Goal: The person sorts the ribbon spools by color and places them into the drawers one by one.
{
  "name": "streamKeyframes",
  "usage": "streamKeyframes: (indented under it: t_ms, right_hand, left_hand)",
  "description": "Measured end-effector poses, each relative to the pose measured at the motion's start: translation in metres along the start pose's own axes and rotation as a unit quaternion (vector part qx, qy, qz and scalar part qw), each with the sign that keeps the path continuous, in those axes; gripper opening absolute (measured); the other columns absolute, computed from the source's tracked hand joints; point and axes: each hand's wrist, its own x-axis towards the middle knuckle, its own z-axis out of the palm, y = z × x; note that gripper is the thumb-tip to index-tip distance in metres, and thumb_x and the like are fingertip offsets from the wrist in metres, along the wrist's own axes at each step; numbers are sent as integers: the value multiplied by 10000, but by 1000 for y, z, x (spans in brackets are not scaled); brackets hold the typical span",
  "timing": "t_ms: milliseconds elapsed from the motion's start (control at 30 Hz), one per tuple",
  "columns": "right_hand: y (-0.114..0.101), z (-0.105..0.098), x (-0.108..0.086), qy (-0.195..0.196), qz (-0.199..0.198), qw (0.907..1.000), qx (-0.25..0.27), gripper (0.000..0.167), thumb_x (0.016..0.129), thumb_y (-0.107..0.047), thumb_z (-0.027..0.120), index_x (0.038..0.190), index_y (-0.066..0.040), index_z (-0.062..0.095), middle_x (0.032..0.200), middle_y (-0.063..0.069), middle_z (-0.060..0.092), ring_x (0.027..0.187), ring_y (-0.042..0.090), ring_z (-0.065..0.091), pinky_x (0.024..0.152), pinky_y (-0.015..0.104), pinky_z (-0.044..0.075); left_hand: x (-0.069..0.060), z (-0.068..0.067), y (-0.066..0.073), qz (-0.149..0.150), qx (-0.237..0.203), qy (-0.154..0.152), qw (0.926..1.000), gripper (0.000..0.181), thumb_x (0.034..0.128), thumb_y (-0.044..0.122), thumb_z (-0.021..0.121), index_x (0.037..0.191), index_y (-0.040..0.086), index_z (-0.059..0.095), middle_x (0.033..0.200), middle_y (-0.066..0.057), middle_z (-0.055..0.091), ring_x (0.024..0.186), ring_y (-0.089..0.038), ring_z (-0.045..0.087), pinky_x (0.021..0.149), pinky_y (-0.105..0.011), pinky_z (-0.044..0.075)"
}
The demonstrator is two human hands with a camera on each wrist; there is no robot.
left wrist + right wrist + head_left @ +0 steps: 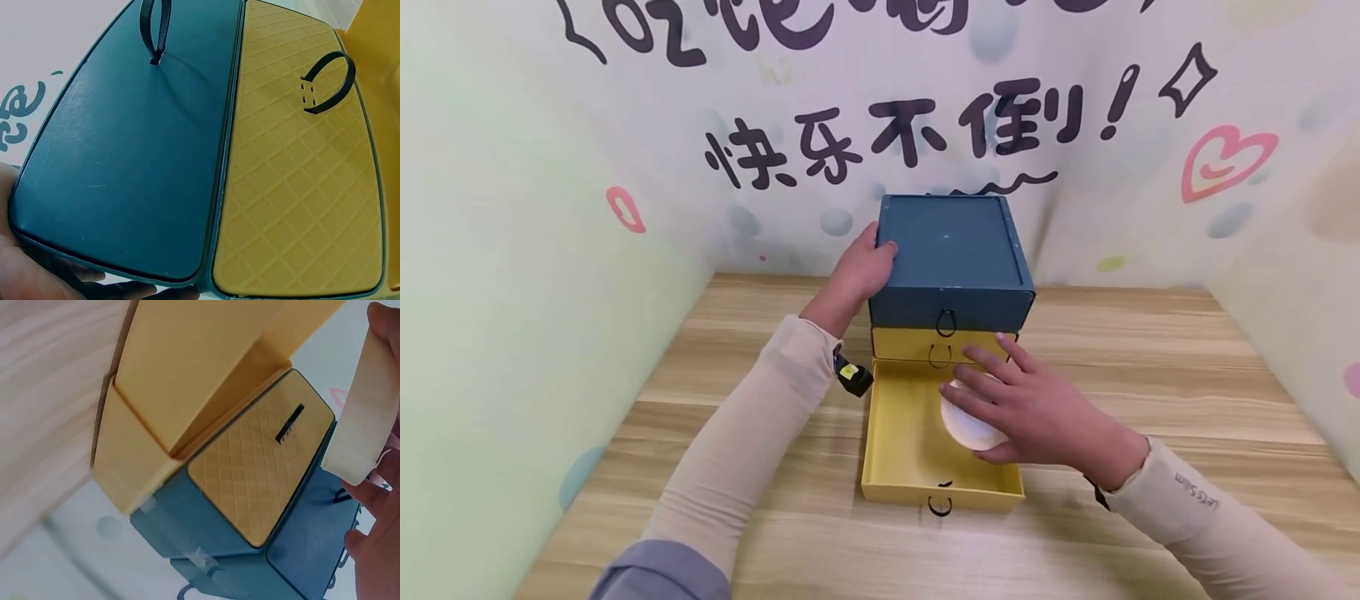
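A small drawer cabinet point(951, 242) with a blue body stands on the table. My left hand point(861, 265) holds it by the upper left side, thumb over the top edge; its fingers run along that side in the left wrist view. The blue top drawer point(137, 144) and the yellow quilted middle drawer point(300, 181) are closed, each with a black loop pull. Below them, the yellow bottom drawer point(898, 450) is pulled out. Over its right part, my right hand point(1037, 412) grips a cream-white roll, seemingly tape point(365, 403), between thumb and fingers.
The wood-grain table point(760, 542) extends around the cabinet. Behind it hangs a white backdrop point(820, 75) with dark lettering and coloured prints. A pale green wall point(482, 250) borders the left side. Clear tape point(197, 556) appears stuck on the cabinet's side.
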Motion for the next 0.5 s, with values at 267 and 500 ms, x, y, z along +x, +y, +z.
streamKeyframes:
  t_ms: [267,500]
  right_hand:
    - [-4,21,6,-67,25,9999,136,835,753,-663,720,1406,-167,564,1352,99,574,1365,338,391,1136,585,223]
    - [-11,38,10,-83,-141,9992,369,834,761,-654,718,1410,-158,554,1346,90,569,1362,346,396,1142,590,190]
  left_hand:
    - [0,0,0,-35,52,21,10000,586,1086,308,349,1613,198,118,1627,-30,240,1458,-252,271,1156,-449,261]
    - [-1,0,-1,0,41,-23,10000,582,1087,307,339,1613,196,116,1626,-31,240,1460,-248,267,1157,-446,260]
